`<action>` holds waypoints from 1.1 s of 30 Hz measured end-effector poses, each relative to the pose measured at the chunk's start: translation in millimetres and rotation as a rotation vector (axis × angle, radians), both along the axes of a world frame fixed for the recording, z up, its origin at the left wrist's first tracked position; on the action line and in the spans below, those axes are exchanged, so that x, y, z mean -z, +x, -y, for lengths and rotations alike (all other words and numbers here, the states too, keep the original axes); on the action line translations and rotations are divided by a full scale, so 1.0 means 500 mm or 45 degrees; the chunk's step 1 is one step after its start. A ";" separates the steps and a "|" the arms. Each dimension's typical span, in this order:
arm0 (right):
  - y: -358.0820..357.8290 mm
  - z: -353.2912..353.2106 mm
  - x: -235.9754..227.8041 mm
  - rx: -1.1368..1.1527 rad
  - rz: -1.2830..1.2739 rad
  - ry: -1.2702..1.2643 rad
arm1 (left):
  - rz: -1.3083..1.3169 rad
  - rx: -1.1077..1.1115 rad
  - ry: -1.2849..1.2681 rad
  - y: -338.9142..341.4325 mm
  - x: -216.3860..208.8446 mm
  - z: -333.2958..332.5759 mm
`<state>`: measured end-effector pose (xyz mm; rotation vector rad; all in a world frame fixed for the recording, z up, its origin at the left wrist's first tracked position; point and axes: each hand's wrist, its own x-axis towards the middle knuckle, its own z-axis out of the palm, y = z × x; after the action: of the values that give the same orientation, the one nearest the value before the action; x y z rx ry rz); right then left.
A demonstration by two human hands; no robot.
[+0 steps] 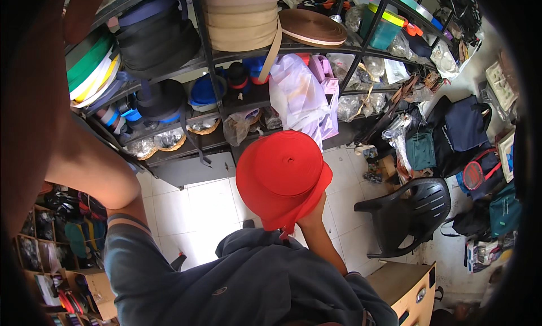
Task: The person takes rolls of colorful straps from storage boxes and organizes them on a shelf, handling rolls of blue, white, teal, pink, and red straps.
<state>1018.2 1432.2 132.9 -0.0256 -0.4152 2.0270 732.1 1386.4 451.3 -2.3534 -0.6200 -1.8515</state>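
A big roll of red webbing is held up in front of my chest, its outer layers slightly loose at the lower right. My right hand grips it from below on the right side, with most of the fingers hidden behind the roll. My left arm is bent at the elbow and raised close to the camera. It fills the left side as a dark, blurred shape, so the fingers of my left hand cannot be made out.
Ahead stands a dark shelf rack with black rolls, beige webbing rolls and a brown coil. A white plastic bag hangs there. A black plastic chair and cardboard box are to the right; bags line the wall.
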 end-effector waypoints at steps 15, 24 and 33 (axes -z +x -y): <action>-0.111 -0.068 0.031 -0.008 -0.083 -0.123 | -0.111 0.109 -0.174 -0.141 -0.024 -0.133; -0.161 -0.077 0.056 0.091 0.041 -0.199 | -0.090 0.215 -0.215 -0.172 -0.014 -0.171; -0.138 -0.120 0.071 0.238 0.140 -0.191 | 0.221 0.168 -0.317 -0.088 0.254 -0.270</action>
<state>949.3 1492.2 97.1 -0.2598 -0.3163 1.8732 688.1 1521.6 324.1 -2.4532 -0.7712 -2.1698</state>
